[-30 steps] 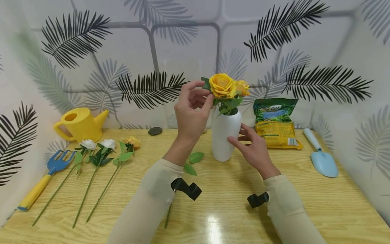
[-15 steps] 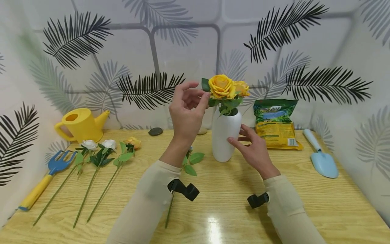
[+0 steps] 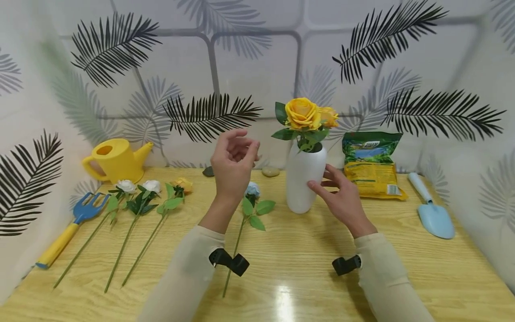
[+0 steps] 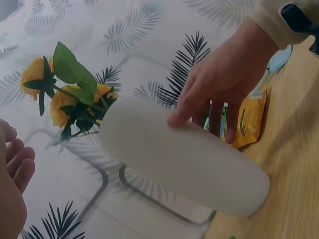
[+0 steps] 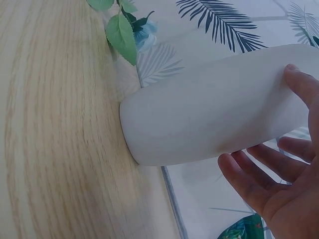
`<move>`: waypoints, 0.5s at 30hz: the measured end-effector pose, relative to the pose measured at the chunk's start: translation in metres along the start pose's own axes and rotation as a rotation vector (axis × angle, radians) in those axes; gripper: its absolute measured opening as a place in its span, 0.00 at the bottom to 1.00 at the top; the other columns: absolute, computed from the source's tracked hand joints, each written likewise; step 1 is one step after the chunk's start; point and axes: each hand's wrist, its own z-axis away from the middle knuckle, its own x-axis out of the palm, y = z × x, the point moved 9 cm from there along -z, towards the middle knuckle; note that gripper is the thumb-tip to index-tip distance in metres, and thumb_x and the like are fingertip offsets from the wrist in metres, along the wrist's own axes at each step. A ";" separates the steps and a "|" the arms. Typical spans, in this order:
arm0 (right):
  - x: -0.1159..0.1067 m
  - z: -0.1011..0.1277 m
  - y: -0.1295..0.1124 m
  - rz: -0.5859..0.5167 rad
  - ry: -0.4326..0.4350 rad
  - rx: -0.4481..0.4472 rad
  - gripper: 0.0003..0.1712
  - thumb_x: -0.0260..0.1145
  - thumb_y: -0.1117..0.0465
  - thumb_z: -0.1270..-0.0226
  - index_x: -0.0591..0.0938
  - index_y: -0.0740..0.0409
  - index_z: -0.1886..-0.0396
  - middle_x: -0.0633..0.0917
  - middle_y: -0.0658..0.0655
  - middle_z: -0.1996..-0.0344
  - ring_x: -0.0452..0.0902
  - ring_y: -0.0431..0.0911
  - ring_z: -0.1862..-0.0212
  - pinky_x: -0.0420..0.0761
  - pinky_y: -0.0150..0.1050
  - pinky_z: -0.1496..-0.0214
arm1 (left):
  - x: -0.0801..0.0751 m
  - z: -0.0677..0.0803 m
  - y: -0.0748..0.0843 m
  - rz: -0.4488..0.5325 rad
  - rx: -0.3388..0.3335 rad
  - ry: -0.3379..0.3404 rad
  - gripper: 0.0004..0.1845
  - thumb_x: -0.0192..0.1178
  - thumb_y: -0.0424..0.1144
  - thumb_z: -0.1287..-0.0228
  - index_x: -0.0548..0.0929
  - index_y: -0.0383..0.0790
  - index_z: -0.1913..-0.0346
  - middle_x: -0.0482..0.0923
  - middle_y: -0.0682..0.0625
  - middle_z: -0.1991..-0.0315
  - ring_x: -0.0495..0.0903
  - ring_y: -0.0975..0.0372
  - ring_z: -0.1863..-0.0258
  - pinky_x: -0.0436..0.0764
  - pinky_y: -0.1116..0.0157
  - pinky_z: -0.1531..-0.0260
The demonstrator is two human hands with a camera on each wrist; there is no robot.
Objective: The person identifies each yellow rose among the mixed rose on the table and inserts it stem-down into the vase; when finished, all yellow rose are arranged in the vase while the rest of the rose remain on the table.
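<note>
A white vase (image 3: 306, 183) stands upright on the table with two yellow roses (image 3: 302, 114) in its mouth. My right hand (image 3: 339, 197) holds the vase from the right side, thumb on the front and fingers round the back, as the right wrist view also shows. Left of the roses, my left hand (image 3: 234, 163) is in the air, its fingers loosely curled and holding nothing. Below it on the table lies a light blue rose (image 3: 252, 189) with green leaves; the left forearm covers part of its surroundings.
On the left lie two white roses (image 3: 151, 186), another yellow rose (image 3: 183, 184) and a blue hand fork (image 3: 86, 209), near a yellow watering can (image 3: 116, 161). A green-yellow bag (image 3: 372, 172) and light blue trowel (image 3: 436, 220) are to the right. Stones (image 3: 270, 171) lie behind.
My left hand has let go of the yellow rose and moved left and down, away from the vase. The right hand keeps its hold. The head view has shifted slightly.
</note>
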 end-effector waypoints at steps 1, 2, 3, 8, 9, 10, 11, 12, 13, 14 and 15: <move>0.000 0.000 0.000 0.000 -0.001 0.001 0.45 0.67 0.37 0.33 0.64 0.48 0.22 0.77 0.63 0.33 0.78 0.60 0.39 0.80 0.60 0.40 | -0.005 0.002 -0.003 -0.006 -0.008 0.001 0.14 0.64 0.23 0.37 0.76 0.25 0.50 0.82 0.32 0.65 0.80 0.69 0.76 0.80 0.74 0.76; 0.000 0.000 0.000 0.002 0.000 0.002 0.45 0.66 0.37 0.33 0.64 0.48 0.22 0.77 0.62 0.33 0.78 0.60 0.39 0.80 0.60 0.40 | -0.010 0.004 -0.007 -0.013 -0.016 0.004 0.14 0.64 0.23 0.37 0.76 0.24 0.50 0.82 0.32 0.65 0.81 0.68 0.76 0.79 0.75 0.76; 0.000 0.000 0.001 0.004 -0.001 0.002 0.45 0.66 0.37 0.33 0.64 0.48 0.22 0.77 0.63 0.33 0.78 0.60 0.38 0.80 0.60 0.40 | -0.016 0.006 -0.010 -0.018 -0.025 0.008 0.13 0.64 0.23 0.36 0.76 0.24 0.50 0.82 0.33 0.65 0.81 0.68 0.76 0.79 0.75 0.76; -0.001 0.000 0.001 0.010 0.002 -0.005 0.45 0.66 0.37 0.33 0.64 0.48 0.22 0.78 0.63 0.33 0.79 0.61 0.39 0.81 0.60 0.41 | -0.051 0.017 -0.029 -0.076 -0.130 0.031 0.11 0.64 0.24 0.35 0.77 0.23 0.53 0.82 0.46 0.66 0.81 0.68 0.77 0.81 0.74 0.77; -0.001 0.000 0.001 0.011 0.002 -0.007 0.44 0.66 0.37 0.32 0.65 0.48 0.22 0.78 0.63 0.33 0.79 0.61 0.39 0.80 0.61 0.41 | -0.058 0.020 -0.034 -0.089 -0.164 0.036 0.10 0.63 0.24 0.35 0.77 0.24 0.54 0.81 0.49 0.67 0.81 0.69 0.76 0.81 0.75 0.76; -0.001 0.000 0.001 0.014 0.003 -0.007 0.44 0.66 0.37 0.32 0.65 0.48 0.22 0.78 0.64 0.34 0.79 0.61 0.39 0.81 0.61 0.41 | -0.065 0.023 -0.038 -0.104 -0.200 0.040 0.09 0.63 0.24 0.35 0.78 0.24 0.54 0.81 0.52 0.67 0.81 0.69 0.76 0.81 0.75 0.76; -0.001 0.001 0.001 0.016 0.004 -0.008 0.44 0.66 0.37 0.32 0.65 0.49 0.22 0.78 0.64 0.34 0.79 0.61 0.39 0.80 0.61 0.41 | -0.073 0.026 -0.043 -0.120 -0.235 0.044 0.09 0.63 0.24 0.35 0.78 0.25 0.55 0.81 0.53 0.67 0.81 0.70 0.76 0.82 0.75 0.76; -0.001 0.001 0.001 0.018 0.004 -0.010 0.44 0.66 0.37 0.32 0.65 0.49 0.22 0.78 0.64 0.34 0.79 0.61 0.39 0.81 0.61 0.41 | -0.081 0.028 -0.047 -0.130 -0.270 0.050 0.08 0.63 0.24 0.35 0.78 0.25 0.55 0.80 0.55 0.68 0.81 0.70 0.77 0.82 0.75 0.76; -0.001 0.000 0.001 0.017 0.003 -0.010 0.44 0.66 0.37 0.32 0.65 0.49 0.22 0.78 0.64 0.34 0.79 0.62 0.39 0.81 0.61 0.41 | -0.088 0.031 -0.052 -0.142 -0.307 0.055 0.08 0.63 0.23 0.35 0.79 0.25 0.56 0.80 0.56 0.68 0.81 0.70 0.77 0.82 0.75 0.76; 0.000 0.000 0.001 0.018 0.002 -0.011 0.44 0.66 0.37 0.32 0.65 0.49 0.22 0.78 0.64 0.34 0.79 0.62 0.39 0.81 0.61 0.41 | -0.096 0.034 -0.056 -0.153 -0.334 0.061 0.07 0.63 0.23 0.35 0.79 0.25 0.56 0.80 0.57 0.69 0.81 0.71 0.77 0.82 0.75 0.76; 0.001 0.000 0.001 0.017 0.001 -0.012 0.44 0.66 0.37 0.32 0.65 0.49 0.22 0.78 0.64 0.33 0.79 0.62 0.39 0.81 0.61 0.41 | -0.104 0.037 -0.060 -0.167 -0.360 0.067 0.07 0.63 0.24 0.35 0.80 0.25 0.56 0.80 0.58 0.70 0.81 0.71 0.77 0.82 0.75 0.76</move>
